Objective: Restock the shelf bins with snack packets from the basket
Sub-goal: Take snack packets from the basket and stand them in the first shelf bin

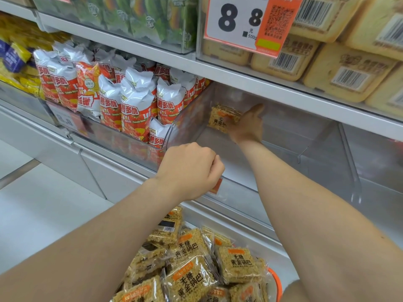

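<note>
Snack packet (219,118) is deep in the clear bin (272,162), at the back-left corner, tilted up against the rear wall, close to the left wall. Right hand (248,125) is reached far in and holds the packet by its right edge; grip detail is blurred. The bin floor is bare to the right of that arm up to the right divider (349,162). Headroom is tight: the shelf (239,77) above sits just over the right hand.

Left hand (192,171) has its fingers curled over the bin's front lip at the left corner, gripping it.

The left wall borders the neighbouring bin packed with red-and-white chip bags (130,105).

Below the forearms, the basket (276,282) is heaped with more packets (192,277); only its orange rim shows at right. Price tag (239,22) hangs on the upper shelf.
</note>
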`<state>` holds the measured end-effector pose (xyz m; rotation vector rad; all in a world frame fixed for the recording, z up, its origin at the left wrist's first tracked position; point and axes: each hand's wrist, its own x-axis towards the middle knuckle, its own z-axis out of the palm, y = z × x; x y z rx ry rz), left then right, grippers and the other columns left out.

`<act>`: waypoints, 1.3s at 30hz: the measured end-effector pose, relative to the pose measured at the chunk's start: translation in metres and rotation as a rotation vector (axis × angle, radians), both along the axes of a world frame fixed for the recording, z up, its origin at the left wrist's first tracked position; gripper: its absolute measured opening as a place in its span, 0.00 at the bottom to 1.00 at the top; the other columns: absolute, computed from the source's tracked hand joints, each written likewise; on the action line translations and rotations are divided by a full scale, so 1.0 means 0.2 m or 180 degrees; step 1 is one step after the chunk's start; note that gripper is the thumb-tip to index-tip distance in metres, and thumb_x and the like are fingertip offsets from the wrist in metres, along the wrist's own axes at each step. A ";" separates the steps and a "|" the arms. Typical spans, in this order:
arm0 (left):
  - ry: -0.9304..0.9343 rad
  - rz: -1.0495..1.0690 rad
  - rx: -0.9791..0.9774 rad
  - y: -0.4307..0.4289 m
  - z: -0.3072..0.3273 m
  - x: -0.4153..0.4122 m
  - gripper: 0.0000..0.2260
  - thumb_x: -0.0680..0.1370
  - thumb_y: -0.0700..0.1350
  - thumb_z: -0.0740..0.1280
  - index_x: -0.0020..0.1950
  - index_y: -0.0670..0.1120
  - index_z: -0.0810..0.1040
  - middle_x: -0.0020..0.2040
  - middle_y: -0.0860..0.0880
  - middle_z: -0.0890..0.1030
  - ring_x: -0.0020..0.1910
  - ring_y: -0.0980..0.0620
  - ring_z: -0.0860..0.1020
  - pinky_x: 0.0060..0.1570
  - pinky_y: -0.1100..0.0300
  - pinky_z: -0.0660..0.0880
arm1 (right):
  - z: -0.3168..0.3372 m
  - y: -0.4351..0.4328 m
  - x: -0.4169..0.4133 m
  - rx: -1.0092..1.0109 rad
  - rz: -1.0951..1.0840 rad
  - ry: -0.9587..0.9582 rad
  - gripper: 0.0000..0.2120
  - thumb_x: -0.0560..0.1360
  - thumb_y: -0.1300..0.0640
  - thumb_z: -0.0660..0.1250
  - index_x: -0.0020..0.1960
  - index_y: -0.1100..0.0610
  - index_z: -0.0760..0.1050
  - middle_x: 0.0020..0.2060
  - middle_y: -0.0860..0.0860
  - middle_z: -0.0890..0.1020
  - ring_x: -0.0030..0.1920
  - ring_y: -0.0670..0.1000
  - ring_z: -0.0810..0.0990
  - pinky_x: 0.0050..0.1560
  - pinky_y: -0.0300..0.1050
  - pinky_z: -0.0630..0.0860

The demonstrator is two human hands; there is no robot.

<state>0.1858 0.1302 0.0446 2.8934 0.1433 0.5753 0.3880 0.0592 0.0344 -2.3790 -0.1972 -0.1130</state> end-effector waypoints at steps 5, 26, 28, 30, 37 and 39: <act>0.0010 -0.0009 -0.0047 0.00 0.01 -0.01 0.21 0.83 0.52 0.56 0.31 0.47 0.68 0.26 0.51 0.69 0.26 0.51 0.68 0.28 0.57 0.58 | 0.03 -0.02 0.00 0.0310 -0.0077 0.0625 0.24 0.75 0.39 0.74 0.51 0.59 0.72 0.40 0.52 0.82 0.36 0.57 0.87 0.46 0.55 0.86; -0.0257 0.0285 -0.0589 0.00 0.22 -0.22 0.07 0.76 0.55 0.65 0.43 0.53 0.75 0.36 0.54 0.78 0.39 0.49 0.77 0.36 0.53 0.74 | 0.25 -0.17 -0.51 -0.0826 0.1225 -0.0661 0.06 0.76 0.55 0.60 0.44 0.56 0.74 0.42 0.57 0.79 0.43 0.64 0.78 0.43 0.50 0.75; 0.0159 0.0359 -0.0613 0.00 0.24 -0.30 0.08 0.75 0.55 0.65 0.41 0.53 0.76 0.36 0.54 0.79 0.39 0.48 0.78 0.36 0.54 0.73 | 0.29 -0.23 -0.66 -0.0895 0.1633 -0.1187 0.07 0.74 0.54 0.58 0.41 0.51 0.74 0.39 0.55 0.82 0.41 0.63 0.79 0.42 0.53 0.79; 0.0911 0.0356 -0.0406 0.02 0.25 -0.36 0.07 0.76 0.55 0.65 0.43 0.54 0.78 0.42 0.52 0.81 0.44 0.46 0.79 0.41 0.52 0.75 | 0.33 -0.28 -0.78 -0.1008 0.2285 -0.1364 0.06 0.70 0.55 0.59 0.36 0.51 0.73 0.34 0.53 0.81 0.38 0.60 0.78 0.39 0.54 0.80; 0.3607 0.0114 0.0086 -0.01 0.22 -0.55 0.12 0.84 0.50 0.62 0.65 0.53 0.78 0.48 0.56 0.79 0.49 0.50 0.86 0.48 0.57 0.79 | 0.15 -0.29 -1.03 -0.2765 0.3847 0.0370 0.10 0.75 0.54 0.70 0.53 0.55 0.86 0.44 0.50 0.88 0.43 0.52 0.85 0.49 0.51 0.84; 0.3613 0.0049 0.0156 -0.02 0.21 -0.54 0.13 0.84 0.48 0.61 0.68 0.50 0.78 0.49 0.55 0.78 0.50 0.49 0.86 0.48 0.56 0.78 | 0.03 -0.29 -1.07 -0.3401 0.4067 0.0273 0.19 0.76 0.44 0.73 0.61 0.56 0.83 0.53 0.50 0.86 0.51 0.53 0.83 0.55 0.52 0.83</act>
